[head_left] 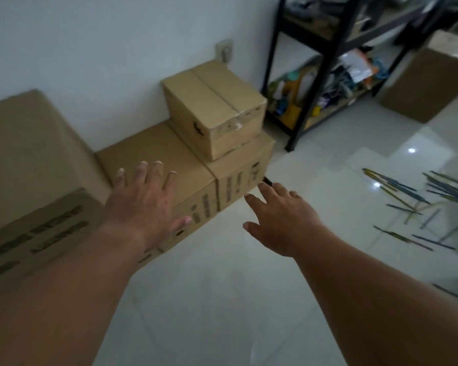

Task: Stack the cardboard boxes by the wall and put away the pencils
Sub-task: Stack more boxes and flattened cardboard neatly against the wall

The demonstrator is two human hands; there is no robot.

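White wall (pixel 103 48) and glossy tiled floor (pixel 222 299) are seen, with a cluttered black rack (pixel 325 62) behind. A tall box (pixel 29 159) is parked left. Low boxes (pixel 154 151) are laid lengthwise along the wall, a small box (pixel 214 109) stacked on the far end. Both hands are spread, nothing grasped: left hand (pixel 146 204) over the low boxes, right hand (pixel 283 217) over the floor. Pencils (pixel 407 188) are scattered on the floor at right, pointing every way.

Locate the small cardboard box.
Head view, upper centre: the small cardboard box sits atop a larger box by the wall, just left of the black shelf rack.
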